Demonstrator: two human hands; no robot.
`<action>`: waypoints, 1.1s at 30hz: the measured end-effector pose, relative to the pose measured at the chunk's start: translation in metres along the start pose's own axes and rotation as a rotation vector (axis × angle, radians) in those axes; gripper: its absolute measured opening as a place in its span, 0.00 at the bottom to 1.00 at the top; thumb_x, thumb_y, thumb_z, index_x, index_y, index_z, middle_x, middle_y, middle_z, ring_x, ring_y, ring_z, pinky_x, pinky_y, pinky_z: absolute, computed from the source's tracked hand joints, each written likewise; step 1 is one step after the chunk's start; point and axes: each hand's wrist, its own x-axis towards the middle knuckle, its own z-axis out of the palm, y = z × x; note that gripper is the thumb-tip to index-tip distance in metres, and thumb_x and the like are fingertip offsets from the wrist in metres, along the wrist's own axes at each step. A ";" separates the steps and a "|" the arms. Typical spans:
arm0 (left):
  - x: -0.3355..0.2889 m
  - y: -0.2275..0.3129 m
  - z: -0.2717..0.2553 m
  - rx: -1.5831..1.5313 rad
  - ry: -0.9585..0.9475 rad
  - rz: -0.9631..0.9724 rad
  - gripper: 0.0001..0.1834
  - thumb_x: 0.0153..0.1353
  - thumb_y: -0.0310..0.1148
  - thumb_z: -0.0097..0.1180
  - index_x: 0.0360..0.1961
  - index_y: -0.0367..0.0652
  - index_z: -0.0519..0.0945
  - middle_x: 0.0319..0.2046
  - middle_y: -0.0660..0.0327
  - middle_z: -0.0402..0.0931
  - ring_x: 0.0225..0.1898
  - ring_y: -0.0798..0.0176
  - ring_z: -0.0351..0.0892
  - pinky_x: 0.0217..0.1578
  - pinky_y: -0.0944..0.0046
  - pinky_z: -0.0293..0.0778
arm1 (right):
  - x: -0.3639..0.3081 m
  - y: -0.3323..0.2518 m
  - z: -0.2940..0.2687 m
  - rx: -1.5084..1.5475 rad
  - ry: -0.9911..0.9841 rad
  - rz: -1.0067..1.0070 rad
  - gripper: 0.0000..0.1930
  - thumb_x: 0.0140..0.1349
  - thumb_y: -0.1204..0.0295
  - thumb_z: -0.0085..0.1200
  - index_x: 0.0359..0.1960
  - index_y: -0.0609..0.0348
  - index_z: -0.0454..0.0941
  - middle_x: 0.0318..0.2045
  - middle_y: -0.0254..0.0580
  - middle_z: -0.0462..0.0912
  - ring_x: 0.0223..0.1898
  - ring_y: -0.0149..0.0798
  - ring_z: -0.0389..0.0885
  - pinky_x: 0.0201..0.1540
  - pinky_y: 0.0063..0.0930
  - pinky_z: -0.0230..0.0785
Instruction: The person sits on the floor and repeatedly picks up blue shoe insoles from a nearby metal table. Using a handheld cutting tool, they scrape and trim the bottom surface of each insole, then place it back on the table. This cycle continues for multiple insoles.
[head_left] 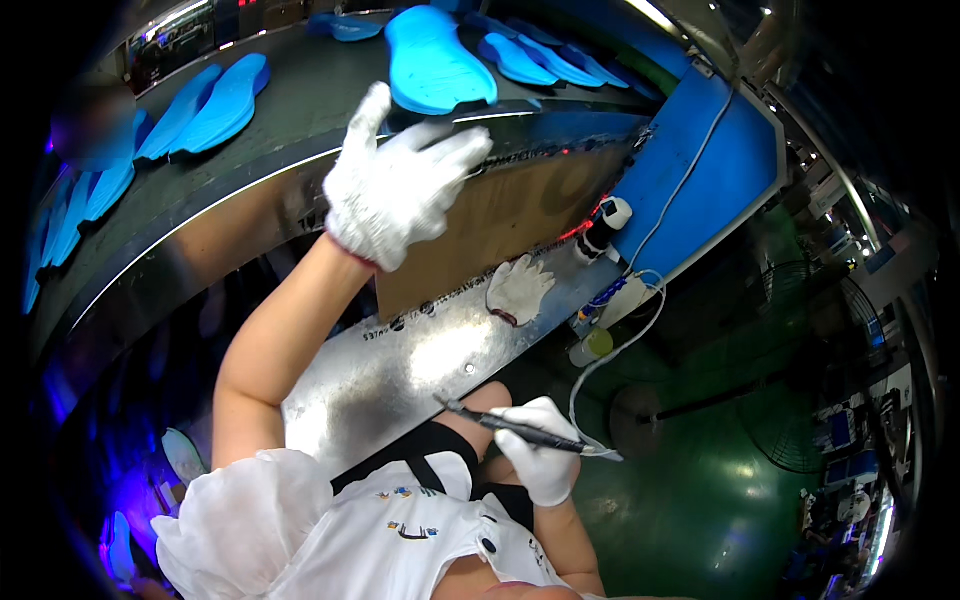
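My left hand point(400, 190), in a white knit glove, reaches up to the edge of the dark conveyor belt point(300, 100). Its fingers are spread and slightly blurred, with nothing between them. Just beyond the fingertips lies a bright blue shoe sole point(432, 62), its near end at the belt's edge. Low in front of my body, my gloved right hand point(543, 455) grips a slim black pen-shaped tool point(520, 430). The tool's thin tip points left, over my leg, and a pale cord point(577, 385) runs near its rear end.
More blue soles point(222, 105) lie along the belt at left and far right. Below the belt stands a cardboard sheet point(520, 205). A loose white glove point(520, 290) lies on the metal shelf point(400, 385). Rightward are a blue panel point(700, 170), a yellow-capped bottle point(592, 347) and a fan point(800, 370).
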 end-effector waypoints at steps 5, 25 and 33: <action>-0.039 -0.050 -0.006 -1.579 -0.044 -0.727 0.25 0.65 0.44 0.52 0.57 0.38 0.73 0.48 0.50 0.78 0.49 0.51 0.80 0.48 0.55 0.78 | -0.025 0.037 -0.016 0.079 0.060 0.060 0.10 0.56 0.81 0.60 0.41 0.68 0.79 0.34 0.44 0.83 0.28 0.28 0.77 0.31 0.19 0.69; -0.161 -0.006 -0.134 -1.435 0.121 -0.862 0.11 0.52 0.21 0.66 0.33 0.37 0.75 0.43 0.50 0.77 0.48 0.53 0.77 0.49 0.56 0.73 | -0.039 0.058 -0.003 0.256 0.422 0.403 0.12 0.60 0.79 0.58 0.45 0.66 0.77 0.35 0.41 0.83 0.29 0.25 0.78 0.31 0.16 0.71; -0.221 0.196 -0.164 -1.986 -0.132 -0.708 0.17 0.40 0.21 0.73 0.31 0.40 0.78 0.53 0.46 0.71 0.56 0.43 0.72 0.57 0.50 0.69 | -0.034 0.088 0.010 0.304 0.467 0.523 0.10 0.63 0.74 0.59 0.44 0.65 0.79 0.28 0.33 0.79 0.26 0.24 0.75 0.28 0.17 0.69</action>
